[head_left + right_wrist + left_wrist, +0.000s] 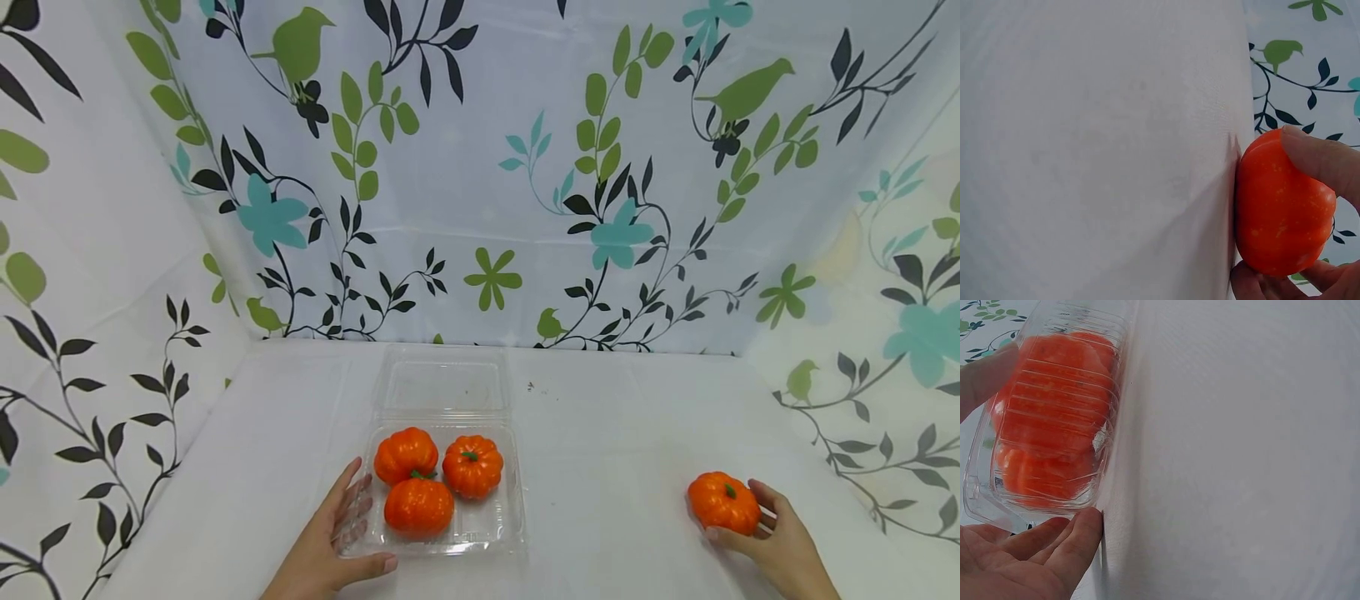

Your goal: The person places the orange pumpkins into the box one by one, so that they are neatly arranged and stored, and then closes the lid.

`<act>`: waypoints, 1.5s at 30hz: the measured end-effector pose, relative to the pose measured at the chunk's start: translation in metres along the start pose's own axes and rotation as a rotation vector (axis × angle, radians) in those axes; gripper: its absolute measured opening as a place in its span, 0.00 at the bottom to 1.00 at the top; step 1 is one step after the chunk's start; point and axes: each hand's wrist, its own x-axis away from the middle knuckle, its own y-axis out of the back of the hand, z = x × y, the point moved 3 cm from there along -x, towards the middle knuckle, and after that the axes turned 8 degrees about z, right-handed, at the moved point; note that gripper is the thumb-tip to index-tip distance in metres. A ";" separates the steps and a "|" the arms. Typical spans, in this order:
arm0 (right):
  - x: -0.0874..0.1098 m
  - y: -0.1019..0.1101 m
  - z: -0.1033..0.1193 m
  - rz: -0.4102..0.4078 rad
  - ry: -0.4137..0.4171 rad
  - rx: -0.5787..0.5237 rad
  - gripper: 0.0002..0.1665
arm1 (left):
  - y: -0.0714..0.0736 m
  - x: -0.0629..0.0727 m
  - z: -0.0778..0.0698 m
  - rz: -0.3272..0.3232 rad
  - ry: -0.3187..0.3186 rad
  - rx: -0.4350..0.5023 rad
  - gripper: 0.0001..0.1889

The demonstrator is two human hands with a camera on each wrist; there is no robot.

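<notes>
A clear plastic clamshell box (510,517) lies with its lid folded back, and three small orange toy pumpkins (472,467) sit inside it. At the box's left front corner is my left hand (326,533), its fingers spread along the left side and its thumb near the front edge. In the left wrist view the ribbed box wall (1054,434) stands between thumb and fingertips. Farther right, my right hand (787,542) grips another orange pumpkin (722,502) with a green stem, thumb on one side and fingers on the other. The pumpkin (1282,206) is right at the white surface.
White cloth covers the table (600,450). Behind it hangs a curtain (480,167) printed with leaves, birds and flowers, and similar cloth rises at both sides. The transparent lid (442,383) lies flat behind the box.
</notes>
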 end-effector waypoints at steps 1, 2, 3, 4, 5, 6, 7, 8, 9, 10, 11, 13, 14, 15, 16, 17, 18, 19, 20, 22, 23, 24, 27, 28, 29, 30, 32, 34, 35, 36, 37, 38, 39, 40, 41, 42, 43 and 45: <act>0.000 0.000 0.000 -0.001 0.000 0.005 0.81 | 0.000 0.000 0.000 -0.001 0.000 -0.002 0.67; 0.000 -0.001 0.000 -0.001 -0.001 0.010 0.80 | 0.000 0.000 0.000 -0.001 0.000 -0.005 0.67; -0.001 -0.001 0.000 -0.002 -0.002 0.011 0.80 | 0.000 0.000 -0.001 0.000 0.000 -0.008 0.67; -0.001 -0.001 0.000 -0.004 -0.002 0.014 0.79 | -0.001 0.000 -0.001 0.000 -0.001 -0.006 0.67; -0.001 -0.002 0.000 -0.008 -0.006 0.012 0.79 | -0.001 0.000 -0.001 0.000 -0.002 -0.007 0.67; -0.001 -0.002 0.000 -0.011 -0.007 0.013 0.79 | -0.001 0.000 -0.001 0.000 -0.002 -0.006 0.67; -0.001 -0.003 0.000 -0.012 -0.007 0.016 0.79 | -0.001 0.001 -0.001 0.001 -0.003 -0.007 0.67; 0.000 -0.004 0.001 -0.011 -0.005 0.016 0.79 | -0.001 0.001 -0.002 0.002 -0.004 -0.006 0.67; 0.000 -0.005 0.001 -0.008 -0.004 0.017 0.78 | -0.001 0.001 -0.002 0.001 -0.004 -0.003 0.67; 0.001 -0.006 0.002 -0.003 -0.001 0.022 0.78 | -0.001 0.001 -0.002 0.001 -0.004 -0.001 0.67; 0.002 -0.007 0.004 0.002 0.003 0.028 0.77 | -0.001 0.001 -0.002 0.001 -0.003 -0.002 0.66; 0.004 -0.010 0.007 0.017 0.014 0.037 0.76 | -0.001 0.001 -0.001 0.000 0.001 -0.007 0.66; 0.005 -0.011 0.009 0.025 0.020 0.041 0.75 | -0.001 0.001 -0.001 0.000 0.003 -0.006 0.66; 0.006 -0.013 0.012 0.034 0.028 0.046 0.73 | -0.001 0.001 -0.001 -0.001 0.005 -0.007 0.66; 0.008 -0.014 0.014 0.043 0.042 0.049 0.71 | -0.001 0.001 -0.001 -0.002 0.008 -0.011 0.66; 0.009 -0.015 0.017 0.050 0.053 0.051 0.70 | -0.001 0.001 -0.001 -0.003 0.010 -0.013 0.66; 0.011 -0.017 0.021 0.058 0.062 0.049 0.68 | -0.001 0.001 -0.001 -0.003 0.011 -0.012 0.66; 0.013 -0.018 0.024 0.067 0.074 0.045 0.66 | -0.001 0.001 -0.001 -0.004 0.011 -0.009 0.66; 0.015 -0.019 0.027 0.077 0.089 0.038 0.64 | -0.001 0.001 -0.001 -0.004 0.009 -0.006 0.66; 0.018 -0.023 0.034 0.099 0.122 0.025 0.60 | -0.001 0.002 -0.001 -0.006 0.009 -0.008 0.66; 0.021 -0.024 0.037 0.111 0.136 0.014 0.59 | -0.001 0.002 -0.001 -0.005 0.009 -0.007 0.66; 0.023 -0.026 0.040 0.125 0.155 0.001 0.57 | -0.001 0.002 -0.001 -0.005 0.009 -0.006 0.66; 0.031 -0.034 0.050 0.172 0.214 -0.032 0.52 | -0.001 0.002 -0.001 -0.004 0.016 -0.012 0.66; 0.033 -0.037 0.054 0.190 0.233 -0.048 0.51 | 0.000 0.002 0.000 -0.003 0.018 -0.012 0.66; 0.035 -0.040 0.058 0.206 0.252 -0.060 0.50 | 0.000 0.002 0.000 -0.002 0.019 -0.012 0.66; 0.037 -0.043 0.062 0.223 0.272 -0.073 0.49 | 0.000 0.002 0.000 -0.002 0.017 -0.011 0.66; 0.040 -0.049 0.070 0.260 0.309 -0.101 0.48 | 0.000 0.001 0.000 -0.001 0.012 -0.010 0.66; 0.042 -0.055 0.077 0.301 0.350 -0.137 0.47 | 0.000 0.001 0.001 0.000 0.007 -0.012 0.66; 0.043 -0.058 0.080 0.319 0.369 -0.149 0.46 | 0.000 0.001 0.001 0.000 0.004 -0.012 0.66; 0.043 -0.061 0.083 0.340 0.384 -0.168 0.46 | 0.000 0.001 0.001 -0.001 0.004 -0.014 0.66; 0.044 -0.063 0.086 0.360 0.397 -0.183 0.45 | 0.000 0.001 0.001 -0.001 0.005 -0.012 0.66; 0.044 -0.066 0.088 0.381 0.406 -0.203 0.45 | 0.000 0.001 0.001 -0.002 0.007 -0.013 0.66; 0.045 -0.070 0.091 0.401 0.414 -0.222 0.45 | 0.000 0.001 0.001 -0.003 0.010 -0.015 0.66; 0.046 -0.073 0.094 0.417 0.415 -0.236 0.44 | 0.000 0.000 0.001 -0.003 0.012 -0.014 0.67; 0.046 -0.076 0.097 0.435 0.420 -0.248 0.44 | 0.000 0.000 0.002 -0.003 0.013 -0.012 0.67; 0.047 -0.079 0.101 0.455 0.422 -0.261 0.44 | 0.000 0.000 0.002 -0.003 0.014 -0.010 0.67; 0.048 -0.082 0.104 0.473 0.432 -0.270 0.44 | -0.001 0.000 0.001 -0.003 0.013 -0.007 0.67; 0.049 -0.088 0.111 0.512 0.443 -0.287 0.43 | -0.001 0.000 0.001 -0.002 0.011 -0.003 0.67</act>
